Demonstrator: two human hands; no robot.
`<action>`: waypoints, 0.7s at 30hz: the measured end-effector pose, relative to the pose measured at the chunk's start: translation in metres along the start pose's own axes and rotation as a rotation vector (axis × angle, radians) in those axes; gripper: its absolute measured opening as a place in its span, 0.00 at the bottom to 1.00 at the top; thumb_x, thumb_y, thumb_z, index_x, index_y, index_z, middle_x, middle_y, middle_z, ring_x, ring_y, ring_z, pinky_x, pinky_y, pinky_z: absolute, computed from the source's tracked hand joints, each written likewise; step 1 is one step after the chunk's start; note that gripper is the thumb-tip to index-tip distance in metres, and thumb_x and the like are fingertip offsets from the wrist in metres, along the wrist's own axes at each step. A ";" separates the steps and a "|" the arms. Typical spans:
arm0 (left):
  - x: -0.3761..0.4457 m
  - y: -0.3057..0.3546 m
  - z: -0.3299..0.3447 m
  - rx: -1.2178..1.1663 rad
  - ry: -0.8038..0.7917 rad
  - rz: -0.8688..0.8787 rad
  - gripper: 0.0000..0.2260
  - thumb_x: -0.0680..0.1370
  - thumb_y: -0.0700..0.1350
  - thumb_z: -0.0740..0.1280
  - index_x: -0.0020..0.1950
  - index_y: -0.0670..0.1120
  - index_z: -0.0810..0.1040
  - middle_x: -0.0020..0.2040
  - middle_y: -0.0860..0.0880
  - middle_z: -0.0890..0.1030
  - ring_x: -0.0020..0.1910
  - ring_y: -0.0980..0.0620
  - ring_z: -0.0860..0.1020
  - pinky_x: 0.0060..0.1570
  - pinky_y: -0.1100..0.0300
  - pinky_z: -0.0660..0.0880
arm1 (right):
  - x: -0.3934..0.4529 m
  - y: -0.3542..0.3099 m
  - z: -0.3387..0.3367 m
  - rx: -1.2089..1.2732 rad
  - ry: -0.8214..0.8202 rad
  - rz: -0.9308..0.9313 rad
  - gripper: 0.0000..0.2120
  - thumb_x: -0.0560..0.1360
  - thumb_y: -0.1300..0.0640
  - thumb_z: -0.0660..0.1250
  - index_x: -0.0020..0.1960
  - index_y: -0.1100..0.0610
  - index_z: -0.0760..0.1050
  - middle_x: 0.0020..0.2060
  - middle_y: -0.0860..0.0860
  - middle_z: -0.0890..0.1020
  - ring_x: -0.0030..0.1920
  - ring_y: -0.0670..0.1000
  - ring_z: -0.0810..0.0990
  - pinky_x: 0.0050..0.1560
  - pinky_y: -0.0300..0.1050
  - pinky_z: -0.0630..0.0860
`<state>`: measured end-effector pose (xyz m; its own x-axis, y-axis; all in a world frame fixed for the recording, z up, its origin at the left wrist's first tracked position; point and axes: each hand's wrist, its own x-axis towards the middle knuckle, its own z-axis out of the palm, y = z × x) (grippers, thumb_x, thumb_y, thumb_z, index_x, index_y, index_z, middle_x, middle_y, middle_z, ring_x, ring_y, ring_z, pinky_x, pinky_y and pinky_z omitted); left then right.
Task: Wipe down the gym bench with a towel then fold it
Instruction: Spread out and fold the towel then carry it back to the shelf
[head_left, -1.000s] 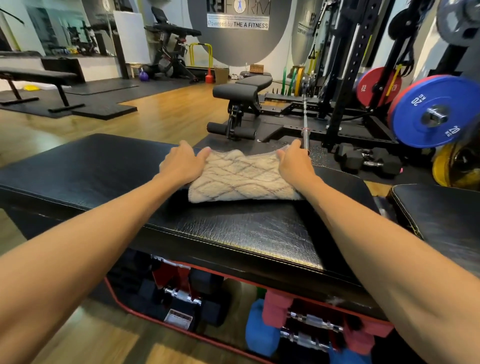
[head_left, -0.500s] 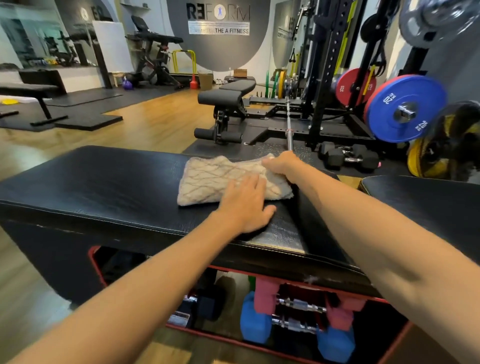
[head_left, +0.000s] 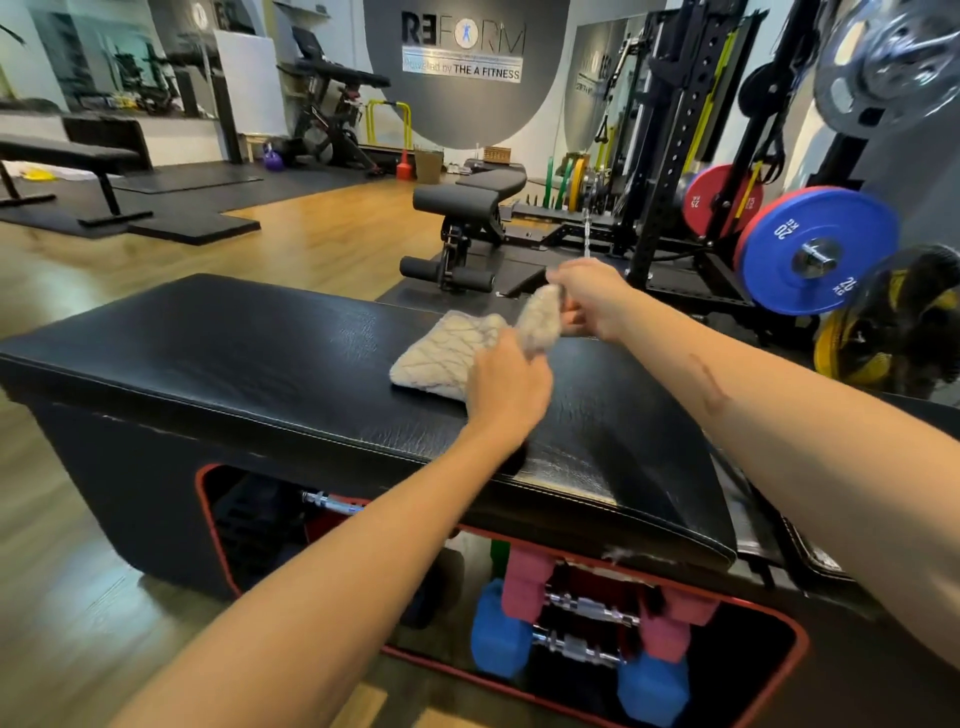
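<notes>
A beige towel (head_left: 441, 358) with a grey diamond pattern lies partly folded on the black padded gym bench (head_left: 234, 353). My left hand (head_left: 506, 389) grips the towel's near right corner on the bench top. My right hand (head_left: 592, 296) pinches the far right corner and holds it lifted above the bench, so the towel's right edge stands up between the two hands. The towel's left part still rests flat on the padding.
Pink and blue dumbbells (head_left: 582, 618) sit in the red-rimmed storage opening under the bench. Beyond it stand an adjustable bench (head_left: 467, 208), a squat rack (head_left: 670, 156) and a barbell with a blue plate (head_left: 815, 249). Wooden floor (head_left: 62, 571) stretches left.
My left hand moved from the towel's left edge to its near right corner. My right hand lifted the far right corner off the bench. The view shifted left.
</notes>
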<state>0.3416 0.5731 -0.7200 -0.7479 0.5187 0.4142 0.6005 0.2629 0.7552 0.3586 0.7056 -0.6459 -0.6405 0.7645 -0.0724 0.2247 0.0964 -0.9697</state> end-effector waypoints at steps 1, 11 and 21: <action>0.009 -0.004 -0.009 -0.126 0.021 -0.107 0.13 0.79 0.48 0.60 0.57 0.41 0.75 0.52 0.41 0.80 0.54 0.39 0.76 0.48 0.52 0.71 | -0.002 -0.002 0.008 0.010 -0.052 -0.036 0.12 0.83 0.53 0.61 0.65 0.53 0.70 0.32 0.53 0.78 0.29 0.50 0.76 0.32 0.43 0.74; 0.053 -0.083 -0.070 0.308 -0.022 -0.377 0.32 0.76 0.58 0.65 0.73 0.42 0.59 0.71 0.40 0.62 0.68 0.38 0.66 0.60 0.47 0.67 | -0.007 0.049 0.088 -0.968 -0.387 -0.343 0.33 0.77 0.33 0.47 0.76 0.48 0.65 0.77 0.48 0.63 0.77 0.53 0.59 0.74 0.65 0.53; 0.080 -0.082 -0.058 -0.051 -0.239 -0.468 0.19 0.78 0.50 0.55 0.61 0.42 0.76 0.57 0.40 0.80 0.47 0.43 0.79 0.28 0.60 0.71 | -0.004 0.032 0.111 -0.802 -0.036 -0.164 0.22 0.80 0.48 0.52 0.73 0.47 0.67 0.71 0.60 0.65 0.70 0.66 0.65 0.69 0.60 0.61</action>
<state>0.2160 0.5460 -0.7187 -0.8438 0.5279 -0.0964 0.1985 0.4739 0.8579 0.2867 0.6346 -0.7025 -0.7307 0.6818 0.0351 0.5745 0.6418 -0.5080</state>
